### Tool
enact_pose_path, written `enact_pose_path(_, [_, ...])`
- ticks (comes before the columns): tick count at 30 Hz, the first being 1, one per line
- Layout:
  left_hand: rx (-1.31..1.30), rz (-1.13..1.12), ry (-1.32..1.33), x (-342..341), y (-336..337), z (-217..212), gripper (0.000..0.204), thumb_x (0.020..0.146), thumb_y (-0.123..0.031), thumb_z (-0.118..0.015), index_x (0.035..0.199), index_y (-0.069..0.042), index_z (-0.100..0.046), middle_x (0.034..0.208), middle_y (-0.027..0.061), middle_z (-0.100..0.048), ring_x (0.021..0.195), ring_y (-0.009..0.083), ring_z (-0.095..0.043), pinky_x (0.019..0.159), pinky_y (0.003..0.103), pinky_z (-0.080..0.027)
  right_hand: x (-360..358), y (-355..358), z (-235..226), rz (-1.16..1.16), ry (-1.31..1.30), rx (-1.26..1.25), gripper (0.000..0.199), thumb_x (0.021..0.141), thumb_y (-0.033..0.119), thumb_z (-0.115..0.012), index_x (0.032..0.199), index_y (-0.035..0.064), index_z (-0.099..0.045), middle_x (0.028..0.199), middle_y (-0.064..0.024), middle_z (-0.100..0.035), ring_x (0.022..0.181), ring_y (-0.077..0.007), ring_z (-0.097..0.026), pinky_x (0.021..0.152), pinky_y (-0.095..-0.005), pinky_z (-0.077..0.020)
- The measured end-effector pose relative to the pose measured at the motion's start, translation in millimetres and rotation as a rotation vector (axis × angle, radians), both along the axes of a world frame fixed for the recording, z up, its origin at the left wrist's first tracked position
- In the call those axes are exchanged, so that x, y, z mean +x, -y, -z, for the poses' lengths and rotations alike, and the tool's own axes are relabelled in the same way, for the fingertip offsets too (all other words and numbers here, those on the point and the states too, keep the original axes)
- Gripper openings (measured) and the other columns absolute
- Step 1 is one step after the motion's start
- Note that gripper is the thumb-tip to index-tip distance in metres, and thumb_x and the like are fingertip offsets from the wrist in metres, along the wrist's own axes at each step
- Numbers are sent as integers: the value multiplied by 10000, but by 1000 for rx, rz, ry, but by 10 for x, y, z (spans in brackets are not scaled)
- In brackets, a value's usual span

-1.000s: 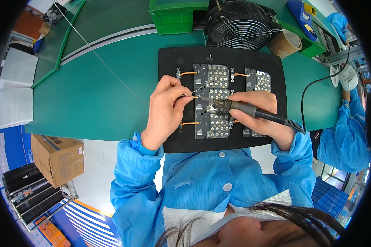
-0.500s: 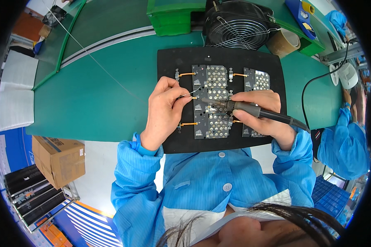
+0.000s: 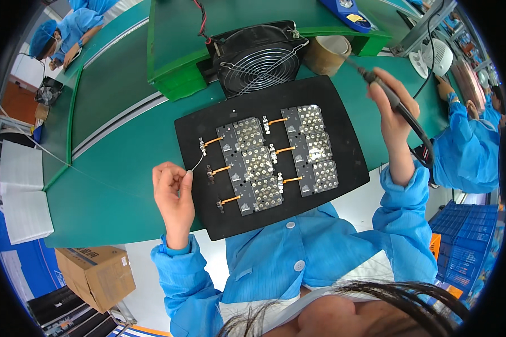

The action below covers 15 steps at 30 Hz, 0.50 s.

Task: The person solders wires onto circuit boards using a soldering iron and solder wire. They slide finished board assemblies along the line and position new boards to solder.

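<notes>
Over black mat [image 3: 343, 101], L hand [image 3: 173, 194] pinches thin wire [image 3: 197, 163], R hand [image 3: 392, 106] grips soldering iron [image 3: 402, 109].

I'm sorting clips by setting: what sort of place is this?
Probably an electronics assembly workshop: a soldering iron in the right hand, circuit boards on a black mat, and other workers in blue coats at green benches.

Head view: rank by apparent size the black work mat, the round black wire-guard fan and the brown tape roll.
1. Black work mat
2. Round black wire-guard fan
3. Brown tape roll
The fan and roll lie farther away, so true sizes may differ.
</notes>
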<state>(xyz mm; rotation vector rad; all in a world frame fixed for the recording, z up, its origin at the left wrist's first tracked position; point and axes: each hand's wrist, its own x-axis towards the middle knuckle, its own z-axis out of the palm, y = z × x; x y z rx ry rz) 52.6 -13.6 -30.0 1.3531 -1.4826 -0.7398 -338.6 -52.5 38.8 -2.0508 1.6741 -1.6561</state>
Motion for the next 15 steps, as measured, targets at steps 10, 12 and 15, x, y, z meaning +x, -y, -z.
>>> enact_pose_path(10, [83,8,-21,45,-240,-103,136,840,82,-629,827,-1,-522,913,33,-480,659,60,-449,559,202,-375,-43,230,233,0,-184,11,333,815,59,-736,1140,34,-669,979,-133,-708,867,-164,-678,757,-279,-522])
enact_pose_path(12, [65,79,-104,37,-272,-145,132,847,88,-616,880,-3,-525,934,35,-474,673,61,-454,576,208,-395,168,27,181,-105,-182,104,343,806,52,-741,1141,32,-668,1001,-138,-705,889,-177,-681,775,-292,-526])
enact_pose_path(15, [101,190,-20,17,-325,-258,124,845,102,-605,886,2,-544,965,49,-490,713,73,-483,609,214,-418,508,-263,43,-459,-278,203,345,764,106,-772,1089,36,-681,900,-140,-705,751,-270,-688,676,-324,-540])
